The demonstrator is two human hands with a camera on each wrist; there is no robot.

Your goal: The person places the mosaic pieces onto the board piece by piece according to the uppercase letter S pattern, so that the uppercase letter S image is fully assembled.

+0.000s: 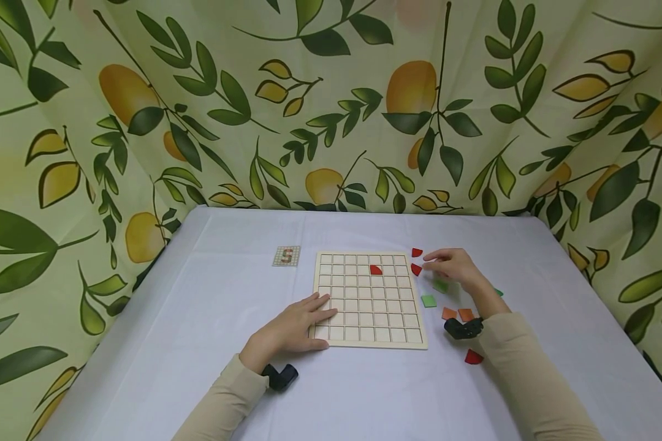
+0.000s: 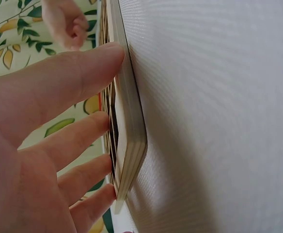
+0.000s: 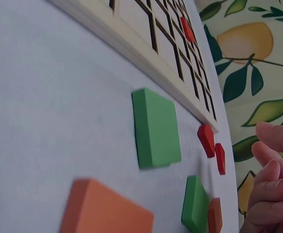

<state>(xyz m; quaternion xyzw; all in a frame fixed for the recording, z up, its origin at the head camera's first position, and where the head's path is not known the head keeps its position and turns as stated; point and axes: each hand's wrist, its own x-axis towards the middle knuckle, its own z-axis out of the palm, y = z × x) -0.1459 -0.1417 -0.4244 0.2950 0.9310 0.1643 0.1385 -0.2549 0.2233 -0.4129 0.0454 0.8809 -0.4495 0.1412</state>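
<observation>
A wooden grid board (image 1: pixel 369 344) lies flat on the table, with one red quarter-round piece (image 1: pixel 376 270) in a cell near its far side. My left hand (image 1: pixel 293 324) rests spread on the board's near left edge; its thumb (image 2: pixel 90 65) lies along the rim in the left wrist view. My right hand (image 1: pixel 456 267) is raised just beyond the board's right edge, fingers loosely bent and nothing visible between them. Close to its fingertips lie two red pieces (image 1: pixel 416 269). In the right wrist view, a green square (image 3: pixel 161 131) lies beside the board.
A small pattern card (image 1: pixel 286 256) lies left of the board. Orange pieces (image 1: pixel 466 315) sit near my right wrist, a red piece (image 1: pixel 474 357) lies closer to me, and another green piece (image 1: pixel 440 285) is partly under the right hand. A leaf-patterned curtain (image 1: pixel 331 110) borders the table.
</observation>
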